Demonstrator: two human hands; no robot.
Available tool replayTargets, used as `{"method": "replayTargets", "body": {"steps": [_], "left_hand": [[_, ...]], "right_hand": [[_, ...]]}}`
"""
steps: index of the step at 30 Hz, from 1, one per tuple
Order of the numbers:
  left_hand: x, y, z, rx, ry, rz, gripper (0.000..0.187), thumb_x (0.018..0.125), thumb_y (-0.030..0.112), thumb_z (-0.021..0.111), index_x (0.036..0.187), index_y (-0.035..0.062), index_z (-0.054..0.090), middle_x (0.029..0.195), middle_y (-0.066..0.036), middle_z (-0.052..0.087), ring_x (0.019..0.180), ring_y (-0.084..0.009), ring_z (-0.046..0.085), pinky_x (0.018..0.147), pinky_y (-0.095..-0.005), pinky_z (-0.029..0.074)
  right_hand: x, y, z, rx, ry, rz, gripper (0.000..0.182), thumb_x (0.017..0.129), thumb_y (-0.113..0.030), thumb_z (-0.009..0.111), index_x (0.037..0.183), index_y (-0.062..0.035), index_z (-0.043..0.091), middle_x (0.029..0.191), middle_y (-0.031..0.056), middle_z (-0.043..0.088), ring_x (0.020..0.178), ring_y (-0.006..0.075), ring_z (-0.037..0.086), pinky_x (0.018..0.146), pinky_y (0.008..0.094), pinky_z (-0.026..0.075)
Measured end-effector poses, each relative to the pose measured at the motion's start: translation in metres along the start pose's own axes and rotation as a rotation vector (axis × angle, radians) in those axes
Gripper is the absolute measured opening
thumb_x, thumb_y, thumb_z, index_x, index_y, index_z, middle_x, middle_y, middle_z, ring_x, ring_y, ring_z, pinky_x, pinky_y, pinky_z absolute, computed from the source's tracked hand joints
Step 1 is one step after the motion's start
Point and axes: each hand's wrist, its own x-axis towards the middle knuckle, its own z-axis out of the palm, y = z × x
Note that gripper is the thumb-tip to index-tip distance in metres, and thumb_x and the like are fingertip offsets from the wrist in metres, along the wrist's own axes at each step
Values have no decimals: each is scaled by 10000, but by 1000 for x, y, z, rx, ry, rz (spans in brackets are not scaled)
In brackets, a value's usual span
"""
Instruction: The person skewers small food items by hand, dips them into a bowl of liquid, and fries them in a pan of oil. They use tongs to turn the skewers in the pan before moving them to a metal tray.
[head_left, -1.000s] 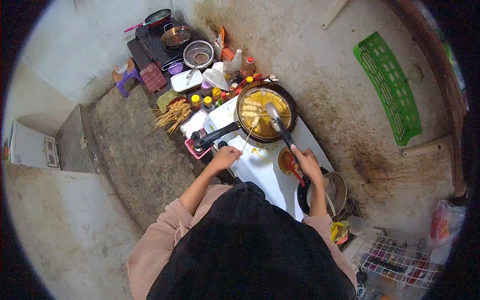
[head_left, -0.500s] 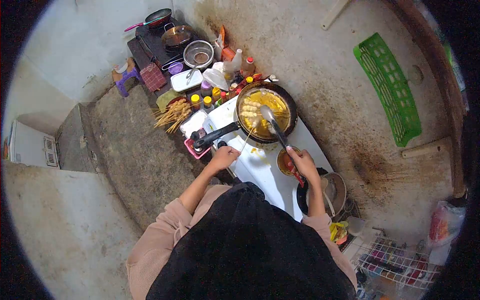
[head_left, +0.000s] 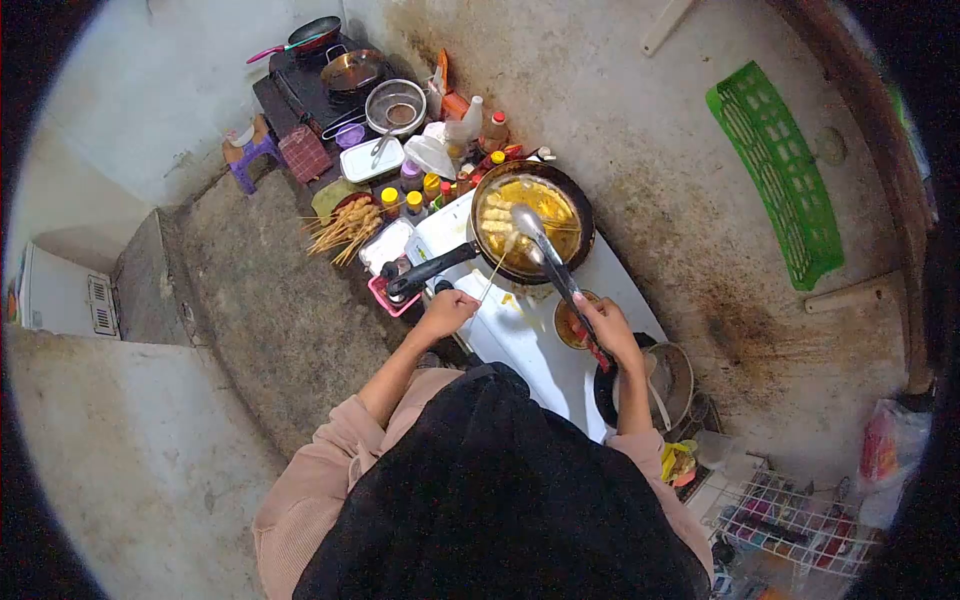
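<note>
My left hand is closed on the lower end of a thin wooden skewer, whose other end reaches into the frying pan. In my right hand is a pair of metal tongs with dark grips, gripped below the pan. The tongs' head is over the yellow, bubbling oil, beside several pale skewered food pieces. Exactly what the tongs touch cannot be made out. The pan's black handle points left, above my left hand. A bowl of reddish sauce sits partly behind my right hand.
Skewered food is piled left of the white stove top. Several bottles and a white tray stand beyond it. A pot with a ladle is at right. A pink basket lies below the pan handle.
The tongs' head has shifted slightly up and left over the oil, and my right hand has moved a little with it. My left hand stays nearly still on the skewer.
</note>
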Motion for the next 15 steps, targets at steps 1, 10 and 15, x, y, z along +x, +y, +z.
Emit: {"method": "replayTargets", "body": {"steps": [1,10,15], "left_hand": [[0,0,0,0,0,-1,266,760,255,595,784,-5,647,670,-81,623,626,-130,577,597,-268,453],[3,-5,4,-11,28,-10,293,768,273,591,774,-17,633,680,-96,623,638,-164,587,613,-287,455],[1,1,0,21,25,-18,306,774,274,588,762,-30,621,682,-102,621,638,-166,586,612,-295,454]], "right_hand": [[-5,-5,0,21,15,-1,572,765,-544,543,779,25,489,595,91,576,447,145,525,422,270,415],[2,-1,-2,-174,-12,44,558,737,-548,567,660,4,531,571,89,563,451,148,537,407,282,424],[-1,4,-2,-38,61,-8,576,741,-555,552,623,9,553,551,91,558,447,156,536,415,290,426]]}}
